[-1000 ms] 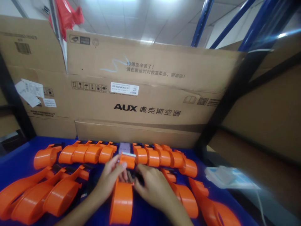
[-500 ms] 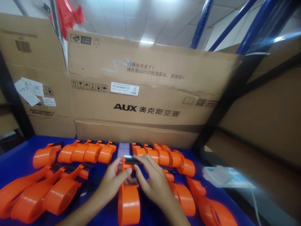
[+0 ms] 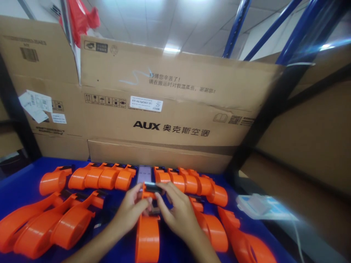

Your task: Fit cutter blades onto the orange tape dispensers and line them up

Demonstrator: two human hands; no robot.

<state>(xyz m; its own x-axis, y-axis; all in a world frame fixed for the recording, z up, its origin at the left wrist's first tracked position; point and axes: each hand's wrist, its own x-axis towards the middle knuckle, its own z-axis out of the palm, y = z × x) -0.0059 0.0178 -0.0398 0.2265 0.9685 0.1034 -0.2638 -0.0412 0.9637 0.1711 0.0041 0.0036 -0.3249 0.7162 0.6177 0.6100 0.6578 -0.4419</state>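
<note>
An orange plastic piece (image 3: pixel 147 237) with a broad round loop hangs upright between my hands at the front middle. A dark, shiny cylinder (image 3: pixel 151 187) lies across its upper end. My left hand (image 3: pixel 134 206) grips the piece's upper side between thumb and fingers. On the other side, my right hand (image 3: pixel 177 206) pinches the cylinder's right end with its fingers, the thumb lower down by the frame. The fingertips partly cover where the cylinder meets the orange frame.
Similar orange pieces (image 3: pixel 72 226) lie on the blue surface (image 3: pixel 16 182) to the left, with more orange pieces (image 3: pixel 216 232) to the right. A phone-like screen (image 3: pixel 144 173) stands behind my hands. A printed cardboard panel (image 3: pixel 175 128) closes the back; a pale plastic box (image 3: pixel 263 206) sits at right.
The orange loop has swung slightly left at its lower end. Both hands keep nearly the same place and the same hold.
</note>
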